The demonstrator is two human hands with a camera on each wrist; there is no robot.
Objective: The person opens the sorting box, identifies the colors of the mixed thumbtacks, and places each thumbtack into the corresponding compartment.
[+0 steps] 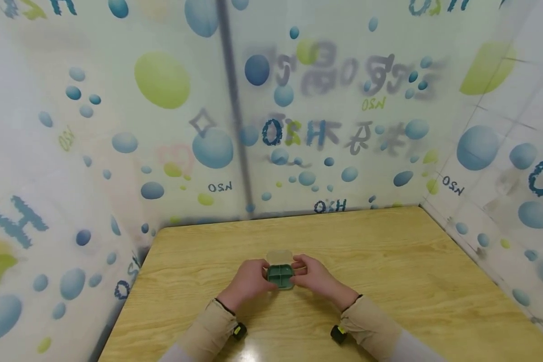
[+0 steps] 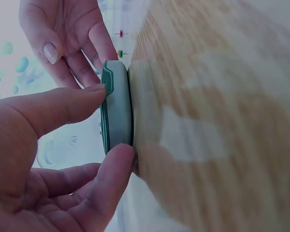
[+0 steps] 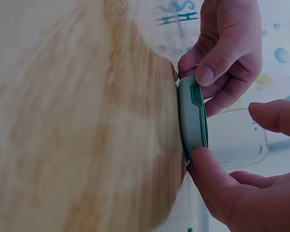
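- Left hand (image 1: pixel 250 278) pinches the near-left corner of the green box (image 1: pixel 279 276).
- Right hand (image 1: pixel 315 278), fingers loose, touches its right side.
- Clear lid (image 1: pixel 279 257) is raised beyond, away from the person.

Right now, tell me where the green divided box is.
In the head view, the green divided box sits on the wooden table, low and just right of the picture's centre, between the left hand and the right hand.

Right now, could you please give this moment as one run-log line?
left hand: grips green box; right hand: touches its right side; clear lid: raised open; place: wooden table
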